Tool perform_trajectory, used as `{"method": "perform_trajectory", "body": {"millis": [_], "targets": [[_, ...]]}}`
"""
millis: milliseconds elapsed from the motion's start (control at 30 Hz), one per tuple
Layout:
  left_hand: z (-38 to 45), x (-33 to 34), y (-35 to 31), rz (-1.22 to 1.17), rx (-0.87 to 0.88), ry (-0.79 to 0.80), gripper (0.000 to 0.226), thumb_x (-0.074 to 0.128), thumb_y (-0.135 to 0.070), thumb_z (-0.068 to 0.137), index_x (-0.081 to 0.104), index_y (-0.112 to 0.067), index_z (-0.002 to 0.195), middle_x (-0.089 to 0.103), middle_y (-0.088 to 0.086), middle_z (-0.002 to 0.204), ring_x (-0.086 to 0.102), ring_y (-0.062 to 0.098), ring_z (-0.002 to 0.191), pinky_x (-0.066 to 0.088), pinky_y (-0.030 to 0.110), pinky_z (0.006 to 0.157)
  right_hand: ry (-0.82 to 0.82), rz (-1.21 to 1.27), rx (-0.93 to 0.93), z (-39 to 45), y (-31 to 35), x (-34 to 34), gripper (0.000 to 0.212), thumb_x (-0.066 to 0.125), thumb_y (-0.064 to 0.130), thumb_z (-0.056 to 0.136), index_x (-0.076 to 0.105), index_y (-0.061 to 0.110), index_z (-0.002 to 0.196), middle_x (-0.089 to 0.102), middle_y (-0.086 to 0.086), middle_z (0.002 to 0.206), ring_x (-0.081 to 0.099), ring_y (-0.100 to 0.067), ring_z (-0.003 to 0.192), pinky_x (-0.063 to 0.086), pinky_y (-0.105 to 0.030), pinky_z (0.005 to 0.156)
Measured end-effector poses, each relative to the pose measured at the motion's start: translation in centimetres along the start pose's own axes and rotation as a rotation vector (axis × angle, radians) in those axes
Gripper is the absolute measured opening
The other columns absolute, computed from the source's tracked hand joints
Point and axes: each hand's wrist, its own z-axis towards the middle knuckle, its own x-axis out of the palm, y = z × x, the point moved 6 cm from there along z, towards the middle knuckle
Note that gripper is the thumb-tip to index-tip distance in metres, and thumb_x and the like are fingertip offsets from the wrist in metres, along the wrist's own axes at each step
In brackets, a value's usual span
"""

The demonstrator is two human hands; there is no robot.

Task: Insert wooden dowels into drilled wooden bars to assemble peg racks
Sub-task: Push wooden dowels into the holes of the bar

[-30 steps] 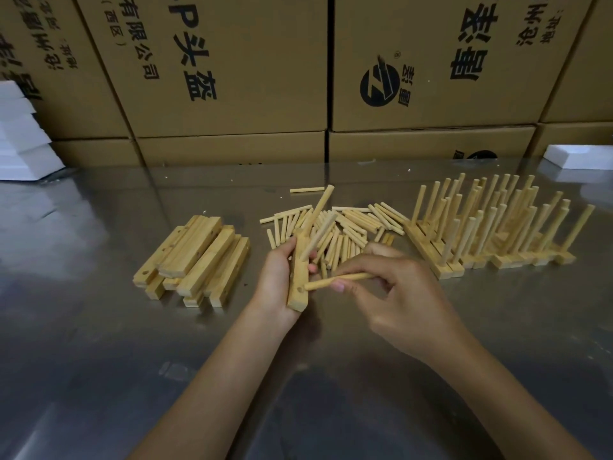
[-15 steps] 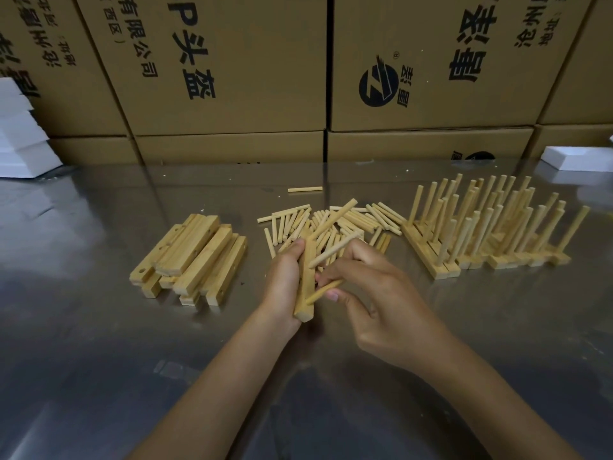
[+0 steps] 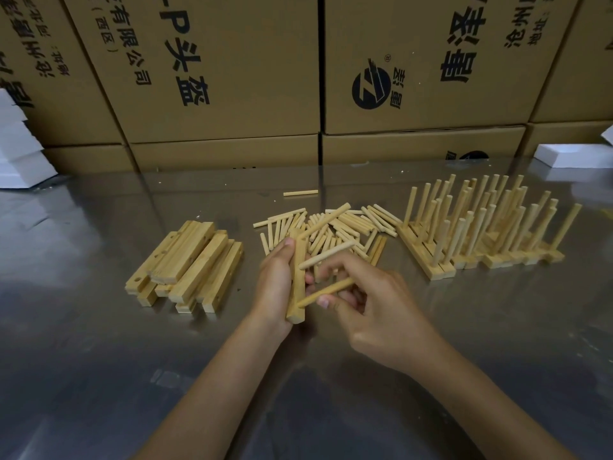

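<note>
The right hand (image 3: 374, 303), pinching the third dowel (image 3: 326, 291), now has it seated in the bar (image 3: 297, 280) (left hand (image 3: 275, 287) gripping), which looks nearly finished.

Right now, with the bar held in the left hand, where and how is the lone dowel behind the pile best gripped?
Pinch the lone dowel at its middle from above, thumb and finger on its long sides. It lies flat and crosswise on the table, apart from the pile, so both sides are free. The right hand, nearer, would first have to release its dowel.
</note>
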Motion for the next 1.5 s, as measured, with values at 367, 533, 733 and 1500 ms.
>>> {"method": "perform_trajectory", "body": {"millis": [367,533,733,1500], "targets": [[-0.7,1.0,-0.2,-0.206,-0.120,0.089,0.028,0.033,-0.021,0.108,0.056,-0.007,0.102,0.055,0.005,0.068,0.043,0.009,0.047,0.033,0.016,0.035,-0.193,0.328,0.209,0.1,-2.2,-0.8,0.025,0.067,0.001,0.083,0.055,0.018,0.096,0.060,-0.010,0.083,0.052,-0.007,0.070,0.041,-0.014,0.061],[-0.9,0.8,1.2,-0.118,-0.154,-0.012,0.039,0.039,-0.038,0.106,0.062,-0.009,0.092,0.056,0.006,0.064,0.053,0.016,0.052,0.048,0.028,0.052,0.085,0.145,0.261,-0.4,-3.2,1.5,0.039,0.068,0.060,0.076,0.062,0.022,0.074,0.058,0.006,0.066,0.049,-0.006,0.059,0.042,-0.026,0.056],[-1.2,1.6,0.8,-0.226,-0.045,-0.010,0.027,0.035,-0.023,0.108,0.055,-0.009,0.122,0.061,0.010,0.076,0.058,0.018,0.058,0.053,0.031,0.056,-0.026,-0.093,0.217,-0.3,-3.1,1.3,0.030,0.063,0.053,0.071,0.053,0.029,0.057,0.055,0.016,0.052,0.051,-0.004,0.048,0.037,-0.015,0.047],[0.1,1.3,0.2,0.156,0.083,0.144,0.030,0.040,-0.011,0.105,0.058,-0.006,0.129,0.071,0.018,0.117,0.070,0.029,0.102,0.061,0.037,0.081,-0.219,-0.620,0.743,-2.2,-13.3,-9.0,0.036,0.065,0.041,0.084,0.052,0.017,0.061,0.060,-0.003,0.066,0.056,-0.021,0.064,0.041,-0.031,0.057]]}}
